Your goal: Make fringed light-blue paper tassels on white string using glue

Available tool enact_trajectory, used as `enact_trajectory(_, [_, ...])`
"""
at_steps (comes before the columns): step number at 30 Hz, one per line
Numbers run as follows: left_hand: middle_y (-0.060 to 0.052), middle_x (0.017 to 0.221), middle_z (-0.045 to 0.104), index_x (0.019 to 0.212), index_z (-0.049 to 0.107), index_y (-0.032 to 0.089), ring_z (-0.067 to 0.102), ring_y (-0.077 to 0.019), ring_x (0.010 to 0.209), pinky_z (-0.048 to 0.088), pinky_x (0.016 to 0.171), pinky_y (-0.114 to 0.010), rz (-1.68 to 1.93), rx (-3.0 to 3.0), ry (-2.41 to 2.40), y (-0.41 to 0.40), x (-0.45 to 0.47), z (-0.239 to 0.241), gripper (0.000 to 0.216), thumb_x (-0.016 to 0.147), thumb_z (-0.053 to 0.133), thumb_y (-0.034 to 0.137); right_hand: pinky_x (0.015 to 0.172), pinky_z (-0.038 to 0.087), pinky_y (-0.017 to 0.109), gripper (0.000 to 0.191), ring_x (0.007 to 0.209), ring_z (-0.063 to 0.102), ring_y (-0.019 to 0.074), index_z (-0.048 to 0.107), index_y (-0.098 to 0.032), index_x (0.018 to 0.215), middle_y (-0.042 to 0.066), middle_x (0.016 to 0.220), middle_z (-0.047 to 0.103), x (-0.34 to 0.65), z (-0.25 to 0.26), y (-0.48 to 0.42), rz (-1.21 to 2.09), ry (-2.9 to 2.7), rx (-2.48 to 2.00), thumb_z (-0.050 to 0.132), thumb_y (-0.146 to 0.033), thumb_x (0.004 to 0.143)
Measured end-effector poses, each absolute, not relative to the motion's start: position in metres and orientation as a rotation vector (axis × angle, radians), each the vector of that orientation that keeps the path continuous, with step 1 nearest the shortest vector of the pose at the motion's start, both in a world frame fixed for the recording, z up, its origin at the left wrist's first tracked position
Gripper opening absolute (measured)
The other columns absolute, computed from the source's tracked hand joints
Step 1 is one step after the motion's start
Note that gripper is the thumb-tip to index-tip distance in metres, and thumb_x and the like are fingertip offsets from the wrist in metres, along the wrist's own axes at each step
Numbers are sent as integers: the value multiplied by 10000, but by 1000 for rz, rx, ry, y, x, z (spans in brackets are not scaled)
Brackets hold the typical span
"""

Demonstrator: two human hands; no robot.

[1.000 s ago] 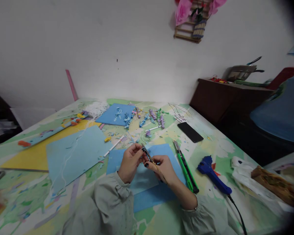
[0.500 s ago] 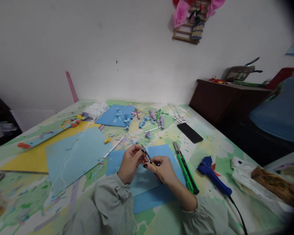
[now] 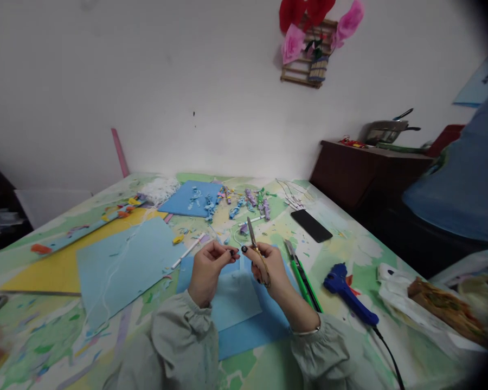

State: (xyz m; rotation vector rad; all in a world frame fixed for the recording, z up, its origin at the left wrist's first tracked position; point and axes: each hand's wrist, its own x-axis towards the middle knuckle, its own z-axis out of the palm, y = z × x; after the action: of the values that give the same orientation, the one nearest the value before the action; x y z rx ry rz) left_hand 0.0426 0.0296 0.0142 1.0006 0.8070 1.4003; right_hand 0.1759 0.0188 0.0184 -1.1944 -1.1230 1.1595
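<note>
My right hand (image 3: 275,270) holds small scissors (image 3: 251,234) with gold-coloured handles, their blades pointing up and away from me. My left hand (image 3: 206,270) is closed in a pinch, thumb against fingertips. Whatever sits in that pinch is too small to make out. The two hands are close together but apart, above a pale blue sheet (image 3: 236,306) that lies on a darker blue sheet (image 3: 248,344). Just right of my right hand lies a green utility knife (image 3: 304,279) with its blade out.
A blue glue gun (image 3: 352,295), a black phone (image 3: 311,225) and food in a wrapper (image 3: 447,311) are on the right. Small coloured figures (image 3: 238,207) lie at the back. Light blue (image 3: 126,265) and yellow sheets (image 3: 36,275) cover the left, among scraps. A person's blue clothing (image 3: 451,189) shows at right.
The scissors have moved from my left fingertips and now point more upright in my right hand. My hands have drawn slightly apart. The camera view has tilted up a little.
</note>
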Motion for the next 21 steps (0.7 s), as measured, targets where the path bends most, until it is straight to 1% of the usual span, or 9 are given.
enact_trajectory(3, [-27,707,689,594,536,138,644,-131,619,493,602,-235,1418,1036,831,31,40,14,188,634,717,171,270,224,173,319,266,301,44,546,-163,682,-106,373,369,168,25,23,1170,-1095,-1128,678,-447,621])
enact_trajectory(6, [-30,673,685,586,558,138,636,-136,639,495,615,-235,1432,1068,865,30,39,16,184,628,730,187,270,230,167,284,263,294,39,556,-159,677,-113,362,355,166,24,21,1174,-1082,-1097,681,-408,620])
enact_trajectory(11, [-13,643,676,593,625,138,621,-134,639,507,623,-222,1438,1108,940,26,40,21,183,521,793,147,277,233,161,242,272,299,38,596,-143,691,-106,348,365,172,19,12,1201,-1104,-1081,672,-366,637])
enact_trajectory(14, [-6,623,674,601,655,145,620,-136,622,516,606,-219,1439,1116,979,22,41,25,181,500,804,150,281,243,162,230,275,309,45,602,-143,709,-103,335,369,174,19,10,1218,-1115,-1074,665,-354,645])
enact_trajectory(16, [-9,647,690,631,680,154,633,-147,642,528,624,-227,1442,1114,999,19,41,28,190,491,808,147,284,241,162,230,275,308,44,596,-145,716,-103,339,372,174,20,10,1218,-1117,-1067,662,-356,652])
enact_trajectory(18, [-20,689,711,676,708,164,647,-160,675,537,651,-237,1436,1130,1019,17,42,30,189,509,797,155,286,232,162,236,276,300,42,589,-150,729,-105,348,371,174,20,10,1211,-1115,-1060,656,-366,664])
enact_trajectory(21, [-37,718,728,701,731,171,657,-171,685,543,656,-242,1417,1187,1034,15,43,30,129,573,754,177,289,230,165,228,277,300,43,580,-157,738,-111,351,364,174,18,11,1180,-1114,-1076,669,-348,650])
